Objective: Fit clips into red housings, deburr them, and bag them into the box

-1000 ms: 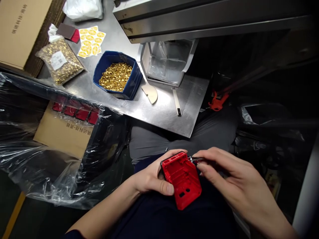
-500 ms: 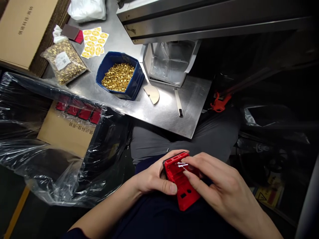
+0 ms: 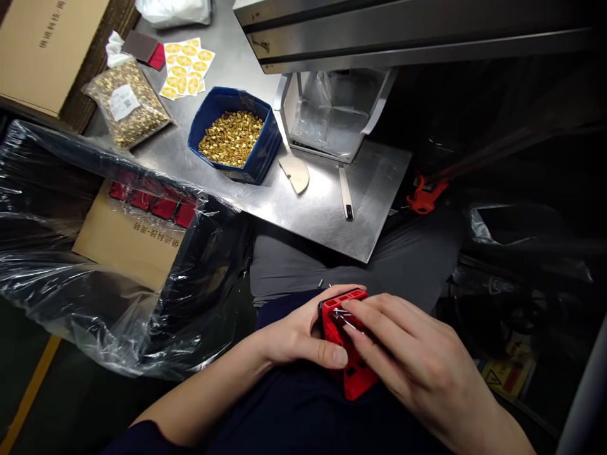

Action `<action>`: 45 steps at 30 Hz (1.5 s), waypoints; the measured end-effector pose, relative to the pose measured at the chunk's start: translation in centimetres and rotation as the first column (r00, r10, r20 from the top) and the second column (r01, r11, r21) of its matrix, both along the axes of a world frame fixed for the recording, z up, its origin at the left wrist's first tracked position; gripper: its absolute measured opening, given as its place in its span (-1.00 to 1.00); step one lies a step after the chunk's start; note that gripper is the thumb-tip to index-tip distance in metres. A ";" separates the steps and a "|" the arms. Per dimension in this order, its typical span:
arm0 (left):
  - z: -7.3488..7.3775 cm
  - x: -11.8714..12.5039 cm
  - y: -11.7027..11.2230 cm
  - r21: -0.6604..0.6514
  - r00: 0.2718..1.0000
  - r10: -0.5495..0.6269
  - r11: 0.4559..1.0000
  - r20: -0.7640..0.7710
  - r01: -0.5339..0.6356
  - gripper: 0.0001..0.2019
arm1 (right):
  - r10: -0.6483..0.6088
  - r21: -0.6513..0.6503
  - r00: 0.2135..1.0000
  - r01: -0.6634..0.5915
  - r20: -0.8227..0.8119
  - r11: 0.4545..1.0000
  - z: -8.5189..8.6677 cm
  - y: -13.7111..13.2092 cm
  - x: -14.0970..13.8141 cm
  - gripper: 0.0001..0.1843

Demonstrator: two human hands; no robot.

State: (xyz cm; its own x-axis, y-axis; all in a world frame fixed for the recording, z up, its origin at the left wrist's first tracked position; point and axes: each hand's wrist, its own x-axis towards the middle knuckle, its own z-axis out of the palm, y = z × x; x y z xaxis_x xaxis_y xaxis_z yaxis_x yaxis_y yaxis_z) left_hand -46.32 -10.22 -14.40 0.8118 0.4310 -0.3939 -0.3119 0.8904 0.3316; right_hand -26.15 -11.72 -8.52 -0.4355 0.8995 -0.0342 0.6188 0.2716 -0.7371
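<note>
My left hand is closed round a red plastic housing with a black edge, held tilted over my lap. The thumb presses on its near side. Thin shiny metal pins stand at the housing's upper end, inside the hollow. My right hand pinches them between thumb and index finger; whether their far ends sit in holes is hidden. Beyond my left hand's fingers, small metal tips poke up; what they belong to is hidden.
On the metal table stand a blue bin of brass-coloured inserts and a grey bin. A white-handled tool and a pale half-disc lie nearby. A plastic-lined crate with red parts is at left.
My right fingers and the metal pins have moved closer to the upper end of the housing. The housing has shifted slightly right and turned, and the whole view has shifted a little.
</note>
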 end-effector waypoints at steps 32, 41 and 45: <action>0.0 -0.1 -0.1 0.006 0.999 -0.033 0.999 -0.034 0.033 -0.13 | 0.034 0.090 0.997 -0.041 0.075 0.995 0.0 -0.4 -0.1 -0.73; 0.1 0.0 -0.1 0.004 0.998 -0.058 0.998 -0.030 0.059 -0.13 | 0.047 0.060 0.997 -0.050 0.055 0.997 -0.2 -0.4 0.1 -0.76; 0.0 0.1 -0.1 -0.019 0.999 -0.038 0.999 -0.023 0.037 -0.13 | 0.034 -0.025 0.998 -0.035 -0.049 0.999 -0.1 -0.1 0.3 -0.74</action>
